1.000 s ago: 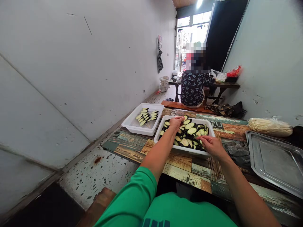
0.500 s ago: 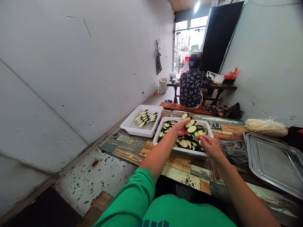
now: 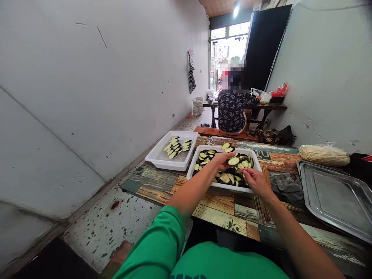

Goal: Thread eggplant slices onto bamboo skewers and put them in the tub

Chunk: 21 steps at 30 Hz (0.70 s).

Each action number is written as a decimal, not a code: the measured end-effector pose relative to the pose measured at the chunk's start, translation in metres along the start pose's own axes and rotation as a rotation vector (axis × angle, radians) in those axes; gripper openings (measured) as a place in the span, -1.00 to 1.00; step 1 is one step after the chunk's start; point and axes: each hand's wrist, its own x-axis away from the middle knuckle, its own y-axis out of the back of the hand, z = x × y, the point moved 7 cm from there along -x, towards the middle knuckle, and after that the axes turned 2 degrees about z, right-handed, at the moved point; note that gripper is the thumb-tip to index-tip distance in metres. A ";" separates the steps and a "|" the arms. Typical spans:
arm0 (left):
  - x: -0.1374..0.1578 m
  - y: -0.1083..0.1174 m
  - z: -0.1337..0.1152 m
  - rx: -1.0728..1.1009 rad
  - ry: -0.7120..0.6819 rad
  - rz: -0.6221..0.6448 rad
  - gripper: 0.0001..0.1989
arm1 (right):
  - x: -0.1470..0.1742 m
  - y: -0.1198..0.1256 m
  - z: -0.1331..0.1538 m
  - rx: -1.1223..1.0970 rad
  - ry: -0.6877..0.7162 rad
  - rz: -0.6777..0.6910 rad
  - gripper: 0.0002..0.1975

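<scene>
My left hand (image 3: 222,161) is closed around a few oval eggplant slices (image 3: 233,161), pale inside with dark skin, which stand in a row above the tub. More slices of that row (image 3: 226,147) show beyond my fingers. Close by on the right, my right hand (image 3: 255,179) pinches the near end of a thin skewer, mostly hidden by the fingers. Both hands are over a white tub (image 3: 190,169) full of loose eggplant slices (image 3: 224,178). To the left, a second white tub (image 3: 168,164) holds skewered eggplant slices (image 3: 174,148).
Thin wooden skewers (image 3: 263,211) lie right of the full tub, beside a grey cloth (image 3: 287,188). Metal trays (image 3: 334,197) and a bag of pale, thin strands (image 3: 324,155) occupy the table's right side. Ahead, a person (image 3: 232,112) sits on a bench (image 3: 203,131), back turned.
My left hand and the slices it holds have dipped slightly toward the tub. My right hand stays close beside them, still pinching. The view has shifted a little.
</scene>
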 end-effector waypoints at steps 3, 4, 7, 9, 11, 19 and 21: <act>-0.001 -0.003 0.001 0.003 0.014 0.015 -0.89 | 0.000 0.000 -0.001 0.008 0.017 -0.010 -0.50; -0.001 -0.004 0.001 0.011 0.011 0.028 -0.89 | 0.000 0.000 -0.001 0.013 0.025 -0.016 -0.51; -0.001 -0.009 -0.001 0.075 -0.028 0.064 -0.87 | -0.001 0.002 -0.001 0.021 0.034 -0.053 -0.51; -0.001 -0.013 -0.002 0.111 -0.040 0.096 -0.83 | -0.002 0.004 -0.001 0.017 0.025 -0.088 -0.51; 0.000 -0.018 0.003 0.096 0.016 0.155 -0.82 | -0.002 0.006 0.000 0.023 0.014 -0.121 -0.51; 0.006 -0.022 0.021 -0.017 0.156 0.219 -0.96 | -0.002 0.008 0.001 0.044 0.032 -0.150 -0.56; 0.006 -0.022 0.023 -0.070 0.177 0.222 -0.96 | -0.002 0.008 0.001 0.040 0.038 -0.162 -0.59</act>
